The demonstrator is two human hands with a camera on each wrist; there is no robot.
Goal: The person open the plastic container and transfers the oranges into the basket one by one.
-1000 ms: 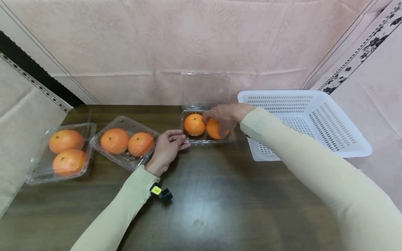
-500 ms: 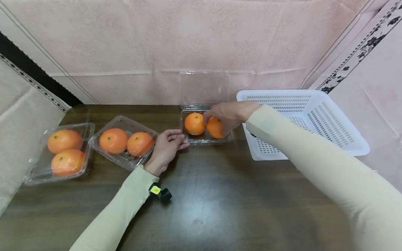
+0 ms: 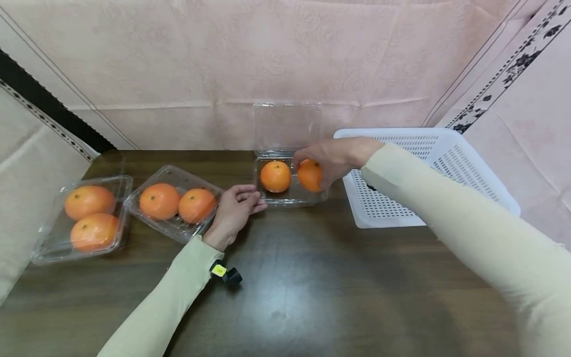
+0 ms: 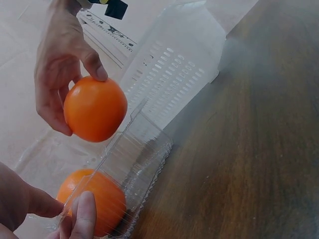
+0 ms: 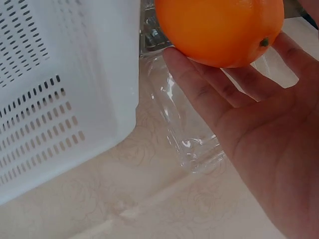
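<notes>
My right hand (image 3: 327,158) grips an orange (image 3: 310,175) (image 4: 94,109) (image 5: 219,27) and holds it just above the right half of an open clear plastic clamshell box (image 3: 289,197) at the table's back middle. A second orange (image 3: 275,176) (image 4: 92,199) lies in the box's left half. The box's lid (image 3: 287,126) stands upright against the pink cloth. My left hand (image 3: 236,210) rests on the table with its fingertips (image 4: 82,214) touching the box's front left corner.
Two more clear boxes (image 3: 176,203) (image 3: 80,218), each with two oranges, sit at the left of the dark wooden table (image 3: 312,287). A white perforated basket (image 3: 424,173) (image 5: 60,89) stands at the right, next to the open box. Pink cloth hangs behind.
My right hand has lifted the right-hand orange up out of the box and slightly to the right. The left hand has stayed at the box's corner.
</notes>
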